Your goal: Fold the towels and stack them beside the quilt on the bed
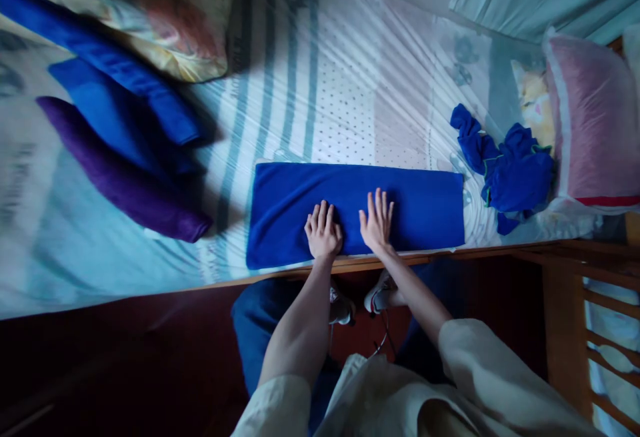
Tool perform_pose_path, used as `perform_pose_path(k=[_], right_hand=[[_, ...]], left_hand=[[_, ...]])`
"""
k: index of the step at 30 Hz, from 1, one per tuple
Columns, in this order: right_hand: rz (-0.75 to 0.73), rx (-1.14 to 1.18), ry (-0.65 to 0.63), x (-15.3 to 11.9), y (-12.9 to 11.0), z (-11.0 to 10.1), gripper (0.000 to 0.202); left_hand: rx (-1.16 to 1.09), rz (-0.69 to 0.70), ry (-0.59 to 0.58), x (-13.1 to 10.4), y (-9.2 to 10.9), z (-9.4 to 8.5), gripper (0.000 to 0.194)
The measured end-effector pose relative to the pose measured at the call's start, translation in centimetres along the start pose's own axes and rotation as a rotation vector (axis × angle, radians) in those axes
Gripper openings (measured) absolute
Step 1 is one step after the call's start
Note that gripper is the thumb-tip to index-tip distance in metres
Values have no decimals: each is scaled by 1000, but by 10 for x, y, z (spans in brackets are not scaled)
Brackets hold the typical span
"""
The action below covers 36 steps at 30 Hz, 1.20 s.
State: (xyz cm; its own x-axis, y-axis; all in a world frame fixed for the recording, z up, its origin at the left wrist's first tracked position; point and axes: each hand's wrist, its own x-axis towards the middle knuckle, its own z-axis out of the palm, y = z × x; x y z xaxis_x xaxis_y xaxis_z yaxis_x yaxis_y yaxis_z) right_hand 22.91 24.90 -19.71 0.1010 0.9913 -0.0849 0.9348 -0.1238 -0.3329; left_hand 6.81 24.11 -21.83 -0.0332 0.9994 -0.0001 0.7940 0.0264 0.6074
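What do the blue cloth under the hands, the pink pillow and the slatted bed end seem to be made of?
Blue cloth: soft matte fabric, judging by its shallow creases; fibre unclear. Pink pillow: probably fabric, with a faint sheen and soft wrinkles. Slatted bed end: likely smooth-finished wood, going by its brown colour and bars.

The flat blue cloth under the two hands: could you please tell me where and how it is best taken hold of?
I would pinch the flat blue cloth at both corners of its short right end, coming from the right. It lies lengthwise along the wooden bed rail, so corners seem the easiest grip; the left hand and right hand are nearer its middle.
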Motion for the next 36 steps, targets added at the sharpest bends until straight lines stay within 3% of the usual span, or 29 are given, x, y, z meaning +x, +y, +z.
perform_pose_path(k=[2, 4, 21, 24, 27, 32, 36], right_hand=[[-26, 29, -59, -4, -28, 15, 63], [-20, 30, -91, -6, -37, 22, 63], [-9, 129, 33, -3, -30, 38, 64], [-15, 124, 45, -4, -31, 35, 63], [-16, 129, 51, -5, -32, 35, 64], [-9, 138, 45, -6, -30, 37, 65], [-2, 164, 37, -6, -30, 37, 65]], left_hand=[[2, -8, -7, 0, -1, 2, 59], [-4, -16, -20, 0, -3, 3, 59], [161, 86, -150, -3, -3, 2, 66], [174, 195, -244, 2, -15, -15, 65], [198, 304, -343, 11, -43, -46, 61], [270, 199, -277, 23, -98, -97, 60], [300, 137, -257, 20, -119, -119, 61]])
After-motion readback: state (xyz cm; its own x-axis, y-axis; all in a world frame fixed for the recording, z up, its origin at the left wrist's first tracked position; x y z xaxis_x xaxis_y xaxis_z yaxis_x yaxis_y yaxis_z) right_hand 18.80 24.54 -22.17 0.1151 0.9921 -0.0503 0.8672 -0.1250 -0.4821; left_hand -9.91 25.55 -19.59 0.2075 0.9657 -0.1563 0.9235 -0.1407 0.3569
